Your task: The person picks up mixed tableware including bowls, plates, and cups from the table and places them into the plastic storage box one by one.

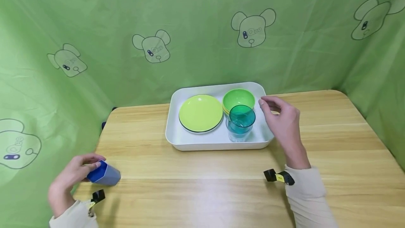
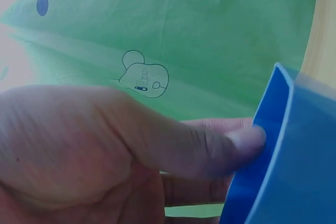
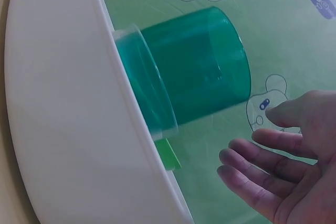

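At the left front of the table, my left hand (image 1: 74,173) grips a blue hexagonal cup (image 1: 110,176) by its rim. The thumb is inside the opening and the fingers lie along the outside, as the left wrist view shows. My right hand (image 1: 283,120) hovers by the right side of a white tray (image 1: 218,147), fingers loosely bent, holding nothing. Closest to it is a teal see-through cup (image 1: 242,117), stacked in a clear cup (image 3: 170,121) in the tray. Between its fingertips and the teal cup, the right wrist view shows a gap.
A yellow-green plate (image 1: 200,113) lies in the tray's left part, on top of another dark-rimmed one. Behind the stacked cups sits a green bowl (image 1: 238,97) with a yellow edge beneath it. Green printed cloth (image 1: 202,45) hangs around the wooden table (image 1: 196,185).
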`<state>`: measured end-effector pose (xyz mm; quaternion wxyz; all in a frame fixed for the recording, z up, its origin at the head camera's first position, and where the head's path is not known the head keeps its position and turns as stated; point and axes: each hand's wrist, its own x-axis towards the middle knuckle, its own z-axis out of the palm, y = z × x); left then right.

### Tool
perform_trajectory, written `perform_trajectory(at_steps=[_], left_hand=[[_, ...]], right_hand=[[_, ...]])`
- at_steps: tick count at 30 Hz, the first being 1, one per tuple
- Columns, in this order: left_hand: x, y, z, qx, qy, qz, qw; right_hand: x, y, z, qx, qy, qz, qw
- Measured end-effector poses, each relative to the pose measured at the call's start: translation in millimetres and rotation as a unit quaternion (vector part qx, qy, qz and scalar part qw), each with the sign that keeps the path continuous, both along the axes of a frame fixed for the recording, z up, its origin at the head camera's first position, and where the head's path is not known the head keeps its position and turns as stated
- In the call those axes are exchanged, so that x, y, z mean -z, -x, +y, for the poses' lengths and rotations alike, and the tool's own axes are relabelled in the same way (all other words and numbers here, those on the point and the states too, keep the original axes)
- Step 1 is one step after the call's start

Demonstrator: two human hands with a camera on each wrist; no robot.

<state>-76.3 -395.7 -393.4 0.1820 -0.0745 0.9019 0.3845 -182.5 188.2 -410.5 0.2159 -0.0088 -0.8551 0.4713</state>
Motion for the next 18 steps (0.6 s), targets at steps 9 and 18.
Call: perform_trajectory(at_steps=[9,18], left_hand=[[3.5,4.2,0.5,0.003,0.013,0.011,0.9999],[3.1,5.1,4.0,-0.014,-0.012,0.016,0.9997]], right_hand=[[2.4,2.3,14.9,0.02,0.001,0.017,1.0],[11.0,7.9,24.8,0.015,-0.022,-0.014,1.0]])
